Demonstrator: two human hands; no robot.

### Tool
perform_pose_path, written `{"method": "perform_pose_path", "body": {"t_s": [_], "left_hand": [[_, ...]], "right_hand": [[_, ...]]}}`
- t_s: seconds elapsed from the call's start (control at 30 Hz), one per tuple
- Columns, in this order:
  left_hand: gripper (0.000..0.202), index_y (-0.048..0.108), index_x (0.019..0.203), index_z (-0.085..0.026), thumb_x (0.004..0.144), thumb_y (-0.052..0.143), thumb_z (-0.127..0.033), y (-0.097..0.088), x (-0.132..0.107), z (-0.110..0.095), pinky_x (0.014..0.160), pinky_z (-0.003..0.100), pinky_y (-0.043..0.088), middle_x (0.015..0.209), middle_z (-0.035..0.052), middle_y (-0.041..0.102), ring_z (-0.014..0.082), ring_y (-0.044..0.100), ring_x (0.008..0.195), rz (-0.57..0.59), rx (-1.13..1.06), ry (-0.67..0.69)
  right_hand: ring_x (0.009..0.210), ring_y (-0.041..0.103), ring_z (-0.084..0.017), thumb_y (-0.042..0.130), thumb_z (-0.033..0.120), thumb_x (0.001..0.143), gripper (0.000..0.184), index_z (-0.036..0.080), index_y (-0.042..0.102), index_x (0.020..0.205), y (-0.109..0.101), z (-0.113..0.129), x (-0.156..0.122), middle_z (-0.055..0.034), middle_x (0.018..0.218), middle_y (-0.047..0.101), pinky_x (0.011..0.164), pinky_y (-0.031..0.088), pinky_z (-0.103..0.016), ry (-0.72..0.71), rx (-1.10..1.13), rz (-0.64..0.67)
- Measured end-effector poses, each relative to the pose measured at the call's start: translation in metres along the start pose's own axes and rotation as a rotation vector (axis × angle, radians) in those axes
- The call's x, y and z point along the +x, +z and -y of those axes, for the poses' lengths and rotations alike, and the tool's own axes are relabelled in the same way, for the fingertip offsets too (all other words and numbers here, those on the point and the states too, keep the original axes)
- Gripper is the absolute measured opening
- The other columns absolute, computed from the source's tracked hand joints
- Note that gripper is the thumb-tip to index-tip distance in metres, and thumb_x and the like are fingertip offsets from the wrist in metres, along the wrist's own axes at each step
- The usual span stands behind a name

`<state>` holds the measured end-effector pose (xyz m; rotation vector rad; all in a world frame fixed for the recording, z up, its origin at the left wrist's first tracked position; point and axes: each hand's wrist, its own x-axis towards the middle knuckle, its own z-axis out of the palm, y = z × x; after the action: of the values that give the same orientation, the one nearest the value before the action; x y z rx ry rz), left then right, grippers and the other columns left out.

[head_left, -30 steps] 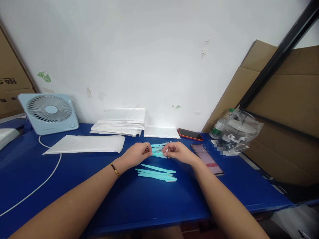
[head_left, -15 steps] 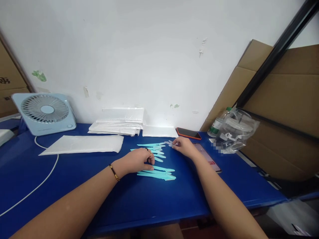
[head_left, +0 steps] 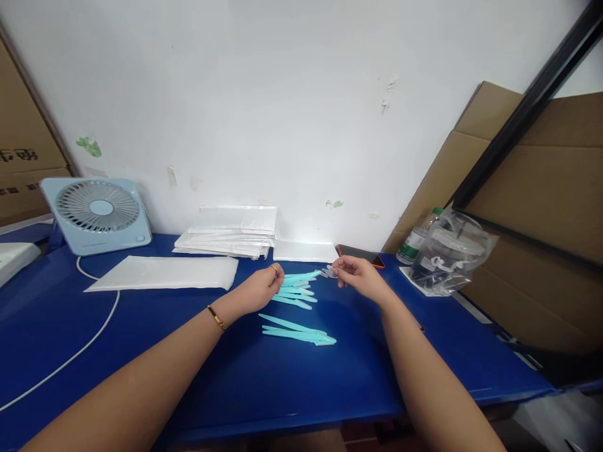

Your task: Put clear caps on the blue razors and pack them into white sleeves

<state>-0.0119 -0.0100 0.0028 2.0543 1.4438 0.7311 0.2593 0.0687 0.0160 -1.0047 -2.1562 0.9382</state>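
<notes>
My left hand is pinched at the far side of the upper group of teal eyebrow razors, with one teal razor pointing right from its fingertips. Part of that razor overlaps the others from this angle. My right hand has thumb and forefinger closed at the small clear plastic caps, seemingly on one of them. The held razor's tip comes close to these caps. Nearer to me, a second group of teal razors lies on the blue table, untouched by either hand.
White padded sleeves are stacked by the wall, and another lies flat. A blue fan stands left with its white cable. An orange-edged phone, a bottle and a bagged cup are on the right.
My left hand has moved away from the nearer razors to the far side of the upper group, now with a razor pinched. My right hand stays by the caps. The view has shifted slightly.
</notes>
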Motion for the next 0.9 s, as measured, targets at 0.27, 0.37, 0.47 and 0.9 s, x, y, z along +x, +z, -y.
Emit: {"method": "perform_pose_path", "body": {"t_s": [0.27, 0.37, 0.47, 0.9], "left_hand": [[0.043, 0.044, 0.064, -0.019, 0.086, 0.030, -0.054, -0.009, -0.001, -0.008, 0.053, 0.027, 0.028, 0.062, -0.0005, 0.047, 0.0136, 0.043, 0.055, -0.023, 0.173, -0.010], [0.044, 0.042, 0.057, -0.019, 0.085, 0.032, -0.051, -0.010, -0.002, -0.010, 0.052, 0.028, 0.026, 0.059, 0.0010, 0.049, 0.0141, 0.044, 0.053, -0.053, 0.214, -0.031], [0.044, 0.040, 0.053, -0.019, 0.084, 0.034, -0.050, -0.010, -0.003, -0.011, 0.050, 0.029, 0.024, 0.056, 0.0015, 0.047, 0.0140, 0.042, 0.050, -0.049, 0.213, -0.048], [0.047, 0.034, 0.052, -0.019, 0.083, 0.031, -0.055, -0.008, -0.002, -0.006, 0.049, 0.030, 0.021, 0.053, -0.0006, 0.038, 0.0132, 0.036, 0.047, 0.054, 0.112, -0.050]], "right_hand": [[0.074, 0.061, -0.018, 0.054, 0.041, 0.082, 0.028, 0.016, 0.059, 0.093, 0.008, 0.014, -0.002, -0.0062, 0.076, 0.064, 0.069, 0.048, -0.030, -0.092, 0.056, -0.070], [0.073, 0.058, -0.017, 0.051, 0.038, 0.085, 0.024, 0.017, 0.059, 0.092, 0.012, 0.020, -0.004, -0.0058, 0.078, 0.062, 0.069, 0.046, -0.029, -0.148, -0.063, -0.159], [0.074, 0.055, -0.017, 0.049, 0.036, 0.086, 0.021, 0.018, 0.060, 0.089, 0.016, 0.027, -0.005, -0.0060, 0.081, 0.062, 0.070, 0.045, -0.029, -0.222, -0.161, -0.189], [0.088, 0.060, -0.019, 0.050, 0.030, 0.086, 0.017, 0.023, 0.065, 0.088, 0.023, 0.032, -0.004, -0.0070, 0.092, 0.065, 0.080, 0.047, -0.033, -0.422, -0.221, -0.133]]}}
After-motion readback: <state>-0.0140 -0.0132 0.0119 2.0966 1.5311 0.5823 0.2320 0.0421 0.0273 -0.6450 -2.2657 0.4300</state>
